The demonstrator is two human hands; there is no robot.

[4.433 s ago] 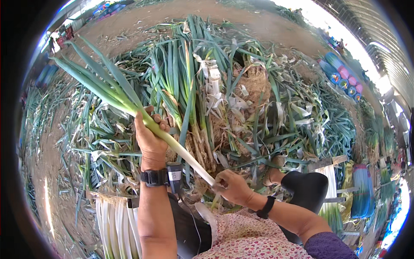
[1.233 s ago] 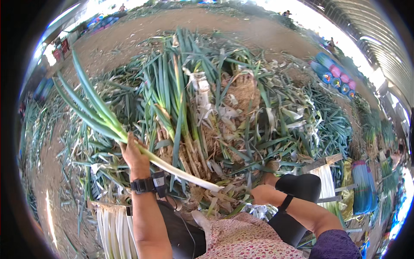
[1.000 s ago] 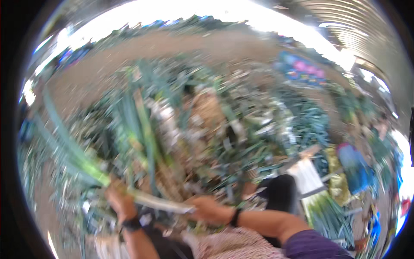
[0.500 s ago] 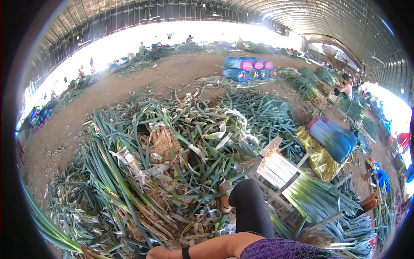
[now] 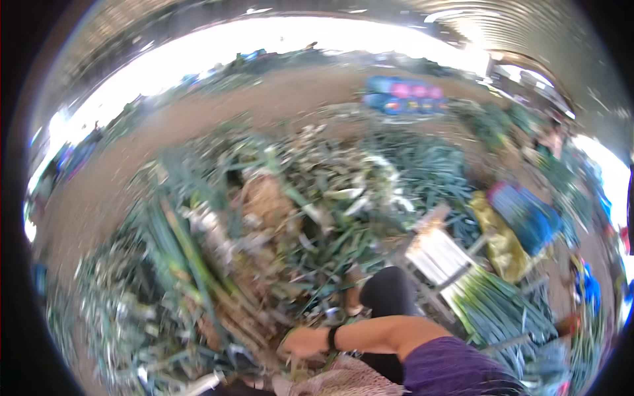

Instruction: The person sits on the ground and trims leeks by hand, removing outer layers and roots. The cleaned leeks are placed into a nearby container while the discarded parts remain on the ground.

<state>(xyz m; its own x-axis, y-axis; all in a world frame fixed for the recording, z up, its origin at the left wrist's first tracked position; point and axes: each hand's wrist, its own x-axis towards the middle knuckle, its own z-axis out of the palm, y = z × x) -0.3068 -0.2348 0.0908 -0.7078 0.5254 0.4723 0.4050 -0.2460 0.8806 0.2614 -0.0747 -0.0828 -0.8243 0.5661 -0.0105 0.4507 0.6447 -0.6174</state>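
My right hand (image 5: pixel 302 344), with a black band on its wrist, reaches in from the right under a purple sleeve. It is at the lower ends of a heap of long green onions (image 5: pixel 181 247), beside their brownish stalks (image 5: pixel 247 323). Motion smears its fingers, so I cannot see whether they grip a stalk. My left hand cannot be made out; a blurred skin-toned patch shows at the lower edge. Close by on the right, trimmed green onions (image 5: pixel 432 254) lie in a wooden rack (image 5: pixel 479 244), white ends away from me.
Peeled leaves (image 5: pixel 317 191) pile up ahead around a brown mound (image 5: pixel 264 201). My dark-clad leg (image 5: pixel 389 294) stands between pile and rack. A blue-wrapped bundle (image 5: pixel 525 214) lies by a yellow sack (image 5: pixel 498 241). More wrapped bundles (image 5: pixel 403 96) are stacked farther off on bare soil.
My right hand has moved right and up from the lower edge to the stalk ends. The view has shifted and blurred. Long leaves at the lower left are gone, and patterned pinkish cloth now shows below.
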